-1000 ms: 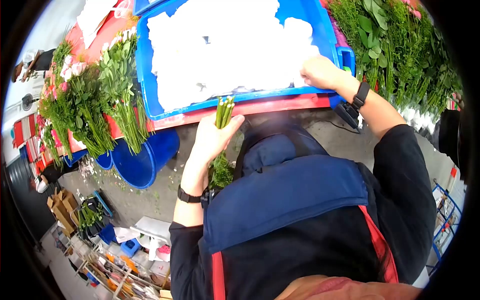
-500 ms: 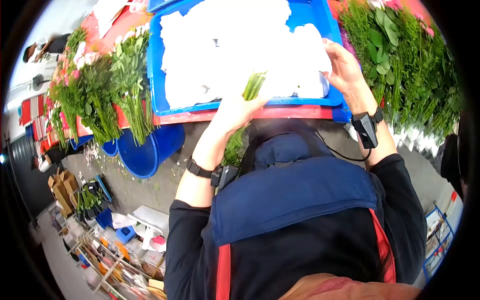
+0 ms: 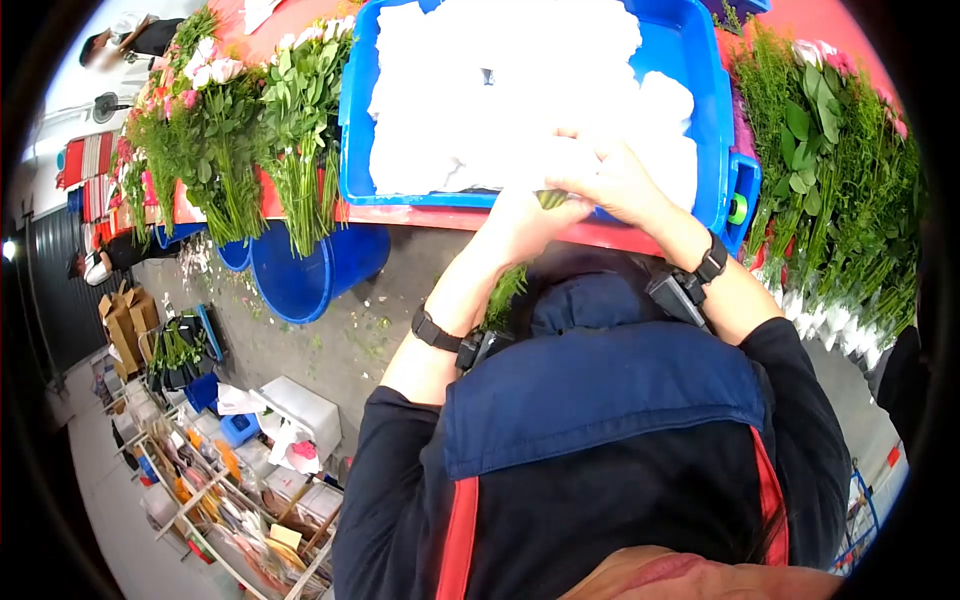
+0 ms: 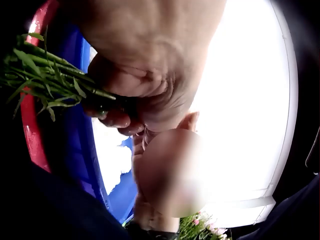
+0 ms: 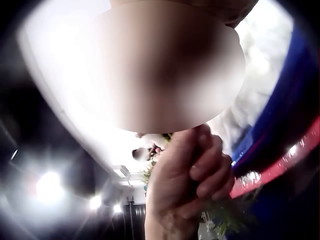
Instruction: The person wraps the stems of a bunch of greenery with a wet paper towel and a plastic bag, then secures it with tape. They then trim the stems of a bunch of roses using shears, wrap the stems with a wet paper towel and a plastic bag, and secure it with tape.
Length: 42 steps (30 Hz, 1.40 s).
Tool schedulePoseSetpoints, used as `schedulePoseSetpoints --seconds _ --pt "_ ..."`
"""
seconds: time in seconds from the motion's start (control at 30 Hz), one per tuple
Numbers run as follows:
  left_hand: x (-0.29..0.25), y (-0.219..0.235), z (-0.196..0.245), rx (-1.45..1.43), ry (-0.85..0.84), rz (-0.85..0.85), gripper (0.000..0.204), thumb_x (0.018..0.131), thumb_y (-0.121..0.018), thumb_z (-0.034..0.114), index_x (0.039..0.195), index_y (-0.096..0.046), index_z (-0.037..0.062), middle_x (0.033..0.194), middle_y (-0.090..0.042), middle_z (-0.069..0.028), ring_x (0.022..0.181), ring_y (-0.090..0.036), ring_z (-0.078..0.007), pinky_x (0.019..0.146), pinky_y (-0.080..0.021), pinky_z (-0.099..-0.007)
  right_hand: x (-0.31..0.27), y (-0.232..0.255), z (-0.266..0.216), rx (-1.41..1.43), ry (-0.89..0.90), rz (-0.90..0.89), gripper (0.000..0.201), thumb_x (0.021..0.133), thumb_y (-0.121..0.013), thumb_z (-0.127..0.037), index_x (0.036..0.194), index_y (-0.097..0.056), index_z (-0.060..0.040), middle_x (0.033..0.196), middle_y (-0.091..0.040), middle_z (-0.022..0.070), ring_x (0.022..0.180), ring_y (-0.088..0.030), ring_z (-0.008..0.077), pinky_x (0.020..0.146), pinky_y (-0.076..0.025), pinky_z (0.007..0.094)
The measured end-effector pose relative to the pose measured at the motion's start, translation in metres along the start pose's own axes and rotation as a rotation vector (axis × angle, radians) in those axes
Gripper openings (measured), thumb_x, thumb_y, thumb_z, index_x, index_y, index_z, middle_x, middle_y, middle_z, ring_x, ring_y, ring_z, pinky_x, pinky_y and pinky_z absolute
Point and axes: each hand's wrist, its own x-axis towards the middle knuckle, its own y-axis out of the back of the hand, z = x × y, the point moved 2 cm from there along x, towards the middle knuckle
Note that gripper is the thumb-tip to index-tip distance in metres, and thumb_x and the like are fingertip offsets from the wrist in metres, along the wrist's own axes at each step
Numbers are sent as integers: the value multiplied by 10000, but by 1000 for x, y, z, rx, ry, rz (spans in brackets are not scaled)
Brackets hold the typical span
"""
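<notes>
Green stems are gripped in the left hand, fingers clamped round them, near the front rim of the blue tray. The right hand is held close beside (grip cannot be told, blurred). White material is heaped in the tray.

From above, the head view looks forward and down at the left hand, right hand and blue tub; both wrist views, tilted and very close, share parts of all three.
</notes>
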Motion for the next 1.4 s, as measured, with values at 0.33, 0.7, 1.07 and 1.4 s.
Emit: schedulePoseSetpoints --seconds 0.33,0.7,1.07,1.4 --pt "-14 19 -18 -601 203 120 330 965 -451 362 960 -542 44 696 -577 -68 524 -548 -152 443 -427 -271 8 -53 22 454 -116 -67 415 810 -721 -170 1139 -556 21 907 -652 90 661 -642 137 416 -507 241" --pt "-21 45 -38 -256 20 276 223 985 -499 235 946 -592 37 732 -588 -27 543 -509 -93 482 -407 -231 32 -76 38 304 -79 -96 316 902 -593 -266 1027 -663 16 891 -678 69 775 -612 119 644 -493 257" --pt "-12 156 -26 -768 208 -134 354 924 -556 385 1108 -510 86 835 -573 -49 515 -459 -136 441 -357 -251 81 -3 56 -1152 262 -76 386 755 -701 -221 1064 -616 -5 1005 -628 197 947 -596 362 814 -485 410" --pt "-20 145 -26 -620 152 16 330 927 -568 355 1000 -557 34 783 -587 -76 496 -499 -154 433 -388 -266 24 9 50 -826 29 208 137 806 -662 -124 871 -654 -3 747 -649 89 680 -623 208 614 -487 328"
